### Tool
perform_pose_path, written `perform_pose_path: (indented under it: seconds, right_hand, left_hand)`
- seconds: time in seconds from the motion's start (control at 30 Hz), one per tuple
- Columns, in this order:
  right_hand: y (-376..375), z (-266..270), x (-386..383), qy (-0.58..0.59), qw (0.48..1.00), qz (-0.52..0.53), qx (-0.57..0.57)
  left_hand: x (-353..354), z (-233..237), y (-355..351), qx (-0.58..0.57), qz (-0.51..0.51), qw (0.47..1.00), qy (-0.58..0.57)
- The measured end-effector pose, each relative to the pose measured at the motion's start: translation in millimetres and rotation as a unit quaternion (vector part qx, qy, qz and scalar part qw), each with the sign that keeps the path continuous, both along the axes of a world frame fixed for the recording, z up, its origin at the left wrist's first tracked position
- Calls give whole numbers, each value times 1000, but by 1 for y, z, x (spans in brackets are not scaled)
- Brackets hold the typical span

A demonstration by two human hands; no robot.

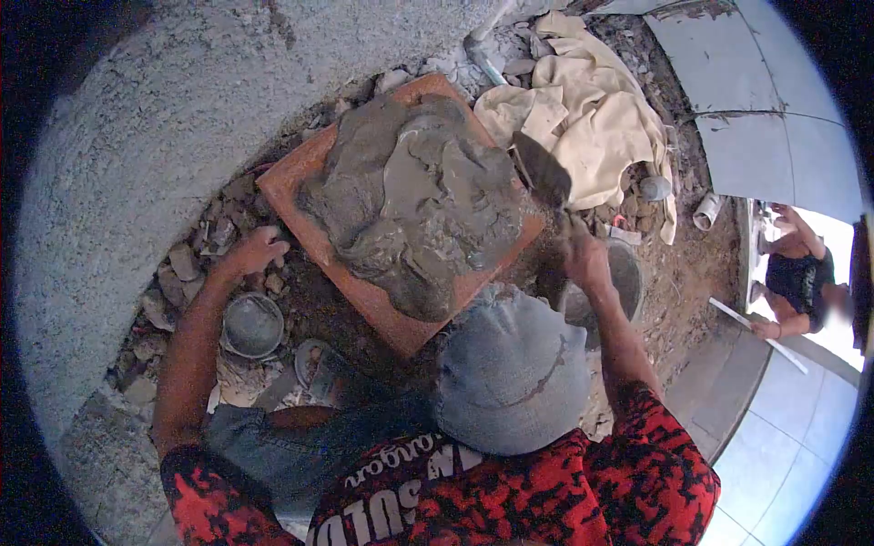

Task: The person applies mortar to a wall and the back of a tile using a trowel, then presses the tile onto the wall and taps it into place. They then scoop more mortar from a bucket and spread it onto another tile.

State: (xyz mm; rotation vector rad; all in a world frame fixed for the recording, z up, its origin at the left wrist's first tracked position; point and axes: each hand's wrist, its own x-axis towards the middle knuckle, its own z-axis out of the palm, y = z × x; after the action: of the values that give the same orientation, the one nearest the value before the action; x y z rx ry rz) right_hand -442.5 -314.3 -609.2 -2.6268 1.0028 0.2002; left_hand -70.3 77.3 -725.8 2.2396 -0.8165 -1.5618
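Note:
A square reddish-brown tile (401, 338) lies in front of me, mostly covered by a thick, uneven mound of wet grey mortar (428, 196). My right hand (587, 261) grips a trowel (541, 171) at the tile's right side. The trowel's dark blade points away from me, beside the mortar's edge. My left hand (259, 250) is off the tile's left side, above broken stones, with its fingers curled and nothing visible in them. A round grey container (253, 325) stands just below that hand.
A rough cement wall (155, 136) curves along the left. Crumpled beige cloth (601, 100) and a pipe (485, 60) lie beyond the tile. A bucket (626, 273) sits behind my right forearm. At far right, another person (801, 278) holds a long white strip (733, 314).

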Motion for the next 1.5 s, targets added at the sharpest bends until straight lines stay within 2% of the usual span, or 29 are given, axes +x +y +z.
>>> perform_pose_path:
  seconds: [0.07,0.1,0.2,0.23,0.3,0.33,0.37,0.43,0.53,0.57,0.6,0.63,0.67,0.7,0.77,0.8,0.83,0.9,0.93,0.97,1.03,1.1,1.17,1.2,1.27,1.3,1.37,1.47,1.5]
  right_hand:
    - [15,-4,9,76,997,-5,5]
    - [21,-8,12,75,997,-3,6]
    - [37,-13,18,-96,989,105,36]
    - [39,-9,27,-97,989,106,37]
    - [42,-1,45,-57,996,22,68]
    - [36,-12,48,-59,996,25,66]
    - [30,-27,55,18,998,23,54]
    - [30,-34,63,92,995,24,43]
    - [44,-17,70,-101,991,85,26]
    - [37,-19,70,-102,991,88,27]
    - [24,-22,69,-131,979,12,157]
    - [22,-17,77,-157,944,-62,284]
    - [29,-7,81,-155,804,-287,497]
    - [36,-7,82,-155,805,-283,498]
    - [46,-8,82,-189,716,-336,581]
    - [53,-21,83,-188,756,-307,546]
    - [51,-38,82,-186,758,-303,547]
    - [46,-67,85,-118,798,-262,530]
    - [50,-52,101,-108,741,-312,585]
    - [48,-47,105,-104,741,-311,586]
    - [46,-41,114,-85,803,-231,543]
    - [64,-23,115,-96,804,-221,544]
    - [65,-29,109,-103,806,-208,544]
    - [54,-52,99,-45,841,-163,515]
    - [66,-37,111,15,868,-108,485]
    - [71,-18,117,42,843,-152,514]
    - [79,-6,121,76,816,-190,541]
    - [77,-42,102,3,864,-100,494]
    - [81,-55,97,-55,846,-140,511]
  left_hand:
    - [2,-1,-5,2,11,1000,28]
    - [1,-1,-6,3,13,1000,26]
    - [-4,-3,-7,-21,54,998,-1]
    - [-2,-7,-9,-41,37,998,14]
    - [1,-10,-8,-63,24,997,27]
    - [1,-8,-11,-32,24,999,28]
    - [0,-6,-13,-3,25,999,30]
    - [-2,0,-15,-35,29,999,18]
    - [0,-24,1,-75,56,995,34]
    - [1,-31,3,-91,78,991,56]
    - [4,-38,4,-92,80,991,54]
    - [6,-39,4,-72,46,996,40]
    - [6,-40,5,-51,12,998,28]
    - [6,-41,6,-51,15,998,26]
    - [5,-42,4,-81,32,996,35]
    - [4,-41,4,-83,36,995,34]
    - [4,-38,3,-74,39,996,33]
    - [3,-30,1,-63,46,996,30]
    - [2,-26,0,-58,46,997,27]
    - [0,-22,-2,-53,47,997,25]
    - [0,-16,-7,-29,34,999,25]
    - [0,-11,-11,-7,30,999,26]
    - [-2,-10,-10,-48,15,999,18]
    - [0,-33,-6,-70,-13,997,-14]
    - [3,-54,-5,-85,-18,996,-26]
    - [2,-61,-3,-105,-35,993,-38]
    - [-4,-41,-8,-110,15,994,-9]
    - [-1,-38,-7,-71,6,997,4]
    - [0,-31,-6,-71,14,997,2]
